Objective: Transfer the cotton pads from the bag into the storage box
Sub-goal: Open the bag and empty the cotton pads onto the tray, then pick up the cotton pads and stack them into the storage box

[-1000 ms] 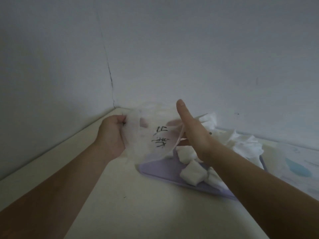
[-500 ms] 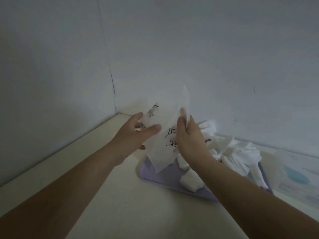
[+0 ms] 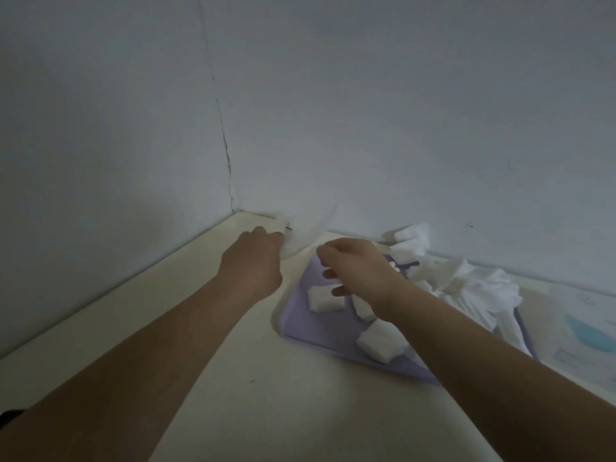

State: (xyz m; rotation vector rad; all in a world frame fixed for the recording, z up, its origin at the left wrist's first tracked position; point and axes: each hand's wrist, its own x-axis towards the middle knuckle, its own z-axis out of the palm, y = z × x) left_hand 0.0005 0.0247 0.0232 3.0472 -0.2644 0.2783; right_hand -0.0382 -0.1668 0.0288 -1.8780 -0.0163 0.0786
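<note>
My left hand (image 3: 253,258) is low on the cream tabletop (image 3: 200,395), close to the corner where the grey walls (image 3: 133,145) meet. I see only its back. The fingers are tucked out of sight, clenched on the thin translucent white plastic bag (image 3: 300,236), which bunches out beyond my knuckles against the wall. The bag is so pale that its far edge melts into the wall, and only a small black mark shows on it.

Just right of it, my right hand (image 3: 356,271) hangs over the near-left part of the shallow lilac plastic storage box (image 3: 296,328) with its fingers curled. Thumb and forefinger come together beside the bag's edge, but I cannot tell whether they pinch it. My wrist and forearm hide part of the box.

White folded cotton pads (image 3: 325,296) lie in the box, with more heaped at its far right end. At the right edge, a pale printed sheet with a teal patch (image 3: 583,331) is cut off.

Half a second ago both my hands held the bag upright above the box with its black writing showing. Now it is down by the wall, left of the box.
</note>
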